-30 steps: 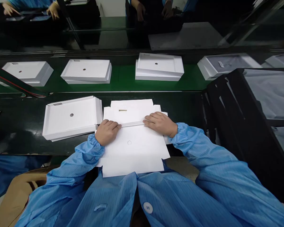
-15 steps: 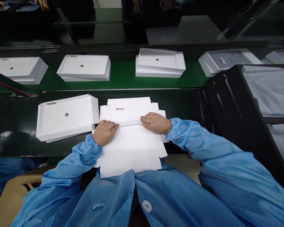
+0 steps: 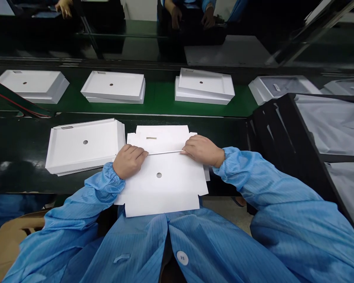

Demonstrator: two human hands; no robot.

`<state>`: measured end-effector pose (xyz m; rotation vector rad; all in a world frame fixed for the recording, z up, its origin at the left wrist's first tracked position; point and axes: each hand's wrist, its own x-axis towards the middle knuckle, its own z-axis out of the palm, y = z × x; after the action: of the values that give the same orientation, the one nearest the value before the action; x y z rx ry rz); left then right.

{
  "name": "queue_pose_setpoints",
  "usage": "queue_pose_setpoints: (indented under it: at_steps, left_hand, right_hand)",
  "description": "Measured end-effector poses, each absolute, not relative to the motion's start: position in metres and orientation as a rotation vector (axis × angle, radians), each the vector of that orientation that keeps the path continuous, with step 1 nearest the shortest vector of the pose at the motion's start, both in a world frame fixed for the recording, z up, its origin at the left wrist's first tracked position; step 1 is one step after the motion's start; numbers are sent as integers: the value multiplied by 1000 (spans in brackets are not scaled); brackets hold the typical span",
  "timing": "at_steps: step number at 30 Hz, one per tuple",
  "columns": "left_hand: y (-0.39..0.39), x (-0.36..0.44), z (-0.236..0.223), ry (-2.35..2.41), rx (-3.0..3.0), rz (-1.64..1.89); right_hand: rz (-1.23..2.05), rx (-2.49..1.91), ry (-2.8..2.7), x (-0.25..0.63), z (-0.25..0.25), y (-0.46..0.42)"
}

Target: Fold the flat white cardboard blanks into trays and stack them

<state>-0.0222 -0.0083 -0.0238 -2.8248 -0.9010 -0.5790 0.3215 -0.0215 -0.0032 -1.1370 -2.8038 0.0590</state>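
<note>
The white sheet [image 3: 165,181] lies flat at the table's [image 3: 20,157] near edge, under both hands. The left hand [image 3: 129,160] and right hand [image 3: 203,150] pinch its raised crease at 2 points, fingertips on top — thumbs I can't make out. A white tray [image 3: 84,145] sits just beside the left hand; 3 tray stacks [image 3: 113,85] stand beyond.

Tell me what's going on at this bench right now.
A person in blue sleeves has both hands on a flat white card sheet, the left hand and right hand at either end of a fold line across it. Folded white trays sit beside it on the dark bench, and more stacks stand on the green strip beyond.
</note>
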Motion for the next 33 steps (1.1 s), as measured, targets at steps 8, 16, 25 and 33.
queue_pose_setpoints:
  at_steps: [8,16,25,33]
  left_hand:
    - [-9,-21,-24,-921,-2778,-548]
    - [-13,-19,-24,-922,-2785,-668]
    - [-17,-14,-23,-747,-2617,-662]
    - [-17,-3,-22,-760,-2587,-694]
  right_hand:
    - [324,-1236,-2595,325,-8,-26]
    - [177,-1372,-2562,318,-17,-31]
    - [23,-1451,-2645,319,-17,-33]
    - [-55,-1323,-2742,290,-2,-38]
